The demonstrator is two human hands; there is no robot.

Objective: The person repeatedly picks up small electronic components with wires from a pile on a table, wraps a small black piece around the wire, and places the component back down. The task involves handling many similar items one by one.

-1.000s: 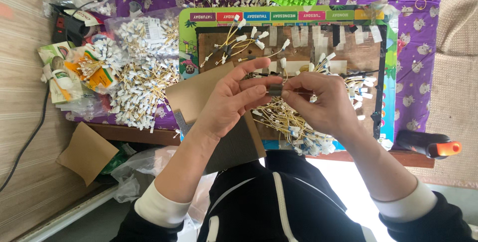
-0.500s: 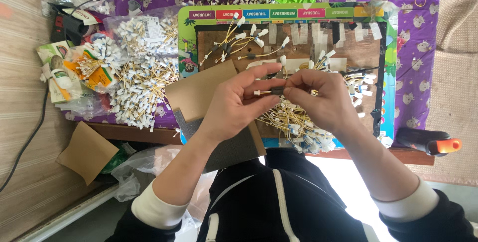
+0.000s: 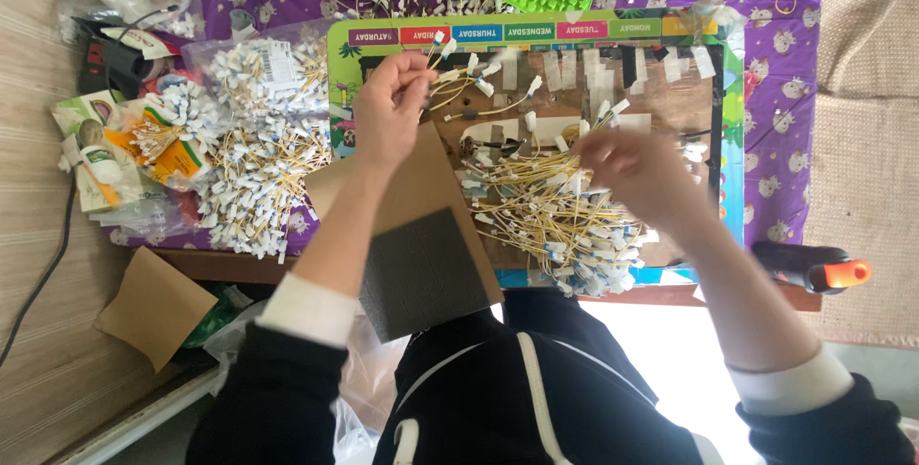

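Fingers [image 3: 412, 77] of the left hand [image 3: 388, 111] pinch one thin yellow wire with a white tag [image 3: 442, 47] above the far-left part of the brown work board [image 3: 536, 106]. Her right hand [image 3: 637, 168] is blurred over the loose pile of tagged wires [image 3: 555, 221]; I cannot tell its grip. Left on the counter [image 3: 785, 92], clear plastic bags [image 3: 263, 68] hold bundled tagged wires.

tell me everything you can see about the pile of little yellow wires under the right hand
The pile of yellow wires is a loose tangled heap of thin yellow strands with small white tags at their ends. It lies on the brown board, reaching its near edge. The blurred right hand hangs over its upper right part; contact is unclear.
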